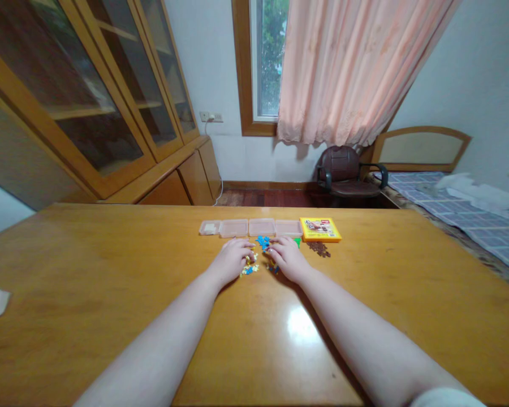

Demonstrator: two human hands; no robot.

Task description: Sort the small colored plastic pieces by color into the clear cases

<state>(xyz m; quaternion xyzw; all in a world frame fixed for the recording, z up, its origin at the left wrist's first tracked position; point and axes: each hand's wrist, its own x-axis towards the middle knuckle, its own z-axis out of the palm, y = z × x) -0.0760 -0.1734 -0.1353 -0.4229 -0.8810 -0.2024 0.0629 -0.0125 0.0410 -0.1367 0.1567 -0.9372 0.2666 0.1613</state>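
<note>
Blue pieces (262,241) lie nearer the right hand (290,259)

Toward the far edge of the table (110,271), their loose pile sits left of the right fingertips, without a clear long axis. The left hand (232,261) curls by yellow-and-white pieces (255,268). Both hands' fingers are bent; whether they pinch anything, I cannot tell.

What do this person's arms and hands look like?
The left hand and right hand are bare, with no gloves or watch that I can see. The left arm shows no sleeve; the right arm has a whitish cloth sleeve edge.
</note>
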